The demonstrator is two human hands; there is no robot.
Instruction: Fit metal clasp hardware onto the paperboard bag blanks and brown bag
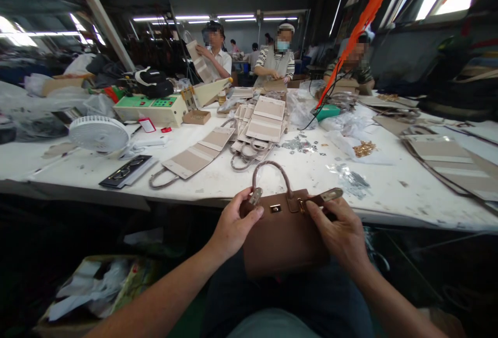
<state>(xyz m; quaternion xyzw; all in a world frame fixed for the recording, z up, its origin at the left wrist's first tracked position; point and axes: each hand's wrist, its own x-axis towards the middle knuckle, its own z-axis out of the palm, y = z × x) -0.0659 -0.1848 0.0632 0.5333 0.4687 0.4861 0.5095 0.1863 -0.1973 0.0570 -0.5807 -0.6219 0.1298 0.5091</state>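
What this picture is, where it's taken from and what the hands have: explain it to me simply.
There is no machine doing the handling here, just a person's own two bare hands. One camera, worn on that person's head, looks forward and down, so the forearms come in from the bottom of the picture.

The left hand holds a brown bag by its upper left corner. The right hand is at the other upper corner, holding a strap with a metal plate on it.

Beyond the bag is a white table. On it lie beige panels, gold pieces, silver pieces and a fan. Three other people are across the table.
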